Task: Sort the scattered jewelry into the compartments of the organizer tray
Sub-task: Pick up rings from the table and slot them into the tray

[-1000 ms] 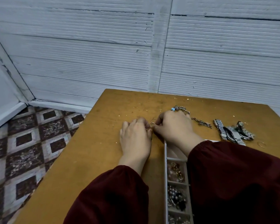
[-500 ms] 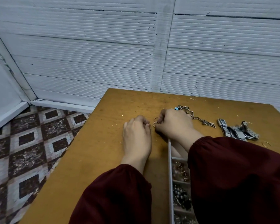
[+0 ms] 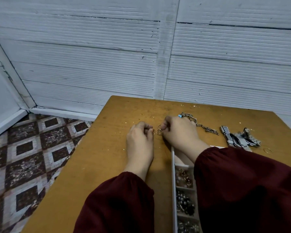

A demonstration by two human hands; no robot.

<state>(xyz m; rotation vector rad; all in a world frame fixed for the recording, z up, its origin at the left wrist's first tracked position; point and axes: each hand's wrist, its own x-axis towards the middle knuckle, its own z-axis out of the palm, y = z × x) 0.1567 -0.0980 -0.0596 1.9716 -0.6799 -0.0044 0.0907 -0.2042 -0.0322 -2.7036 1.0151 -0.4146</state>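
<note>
My left hand [image 3: 140,140] lies on the wooden table [image 3: 107,157] with curled fingers pinching a small gold ring [image 3: 153,131]. Just to its right, my right hand [image 3: 180,132] pinches two thin gold rings [image 3: 159,130] at its fingertips. The white organizer tray [image 3: 173,182] runs along the near right, largely hidden by my right sleeve; its visible compartments hold small earrings and beads. A chain bracelet [image 3: 202,126] lies behind my right hand.
Several silver watch bands [image 3: 238,137] lie in a heap at the right, with a loose gold ring [image 3: 267,150] near them. The table's left edge drops to a patterned tile floor [image 3: 23,157]. A white ribbed wall stands behind.
Both hands stay close together at the table's middle, and the gap between their fingertips has widened slightly. The camera has shifted a little.
</note>
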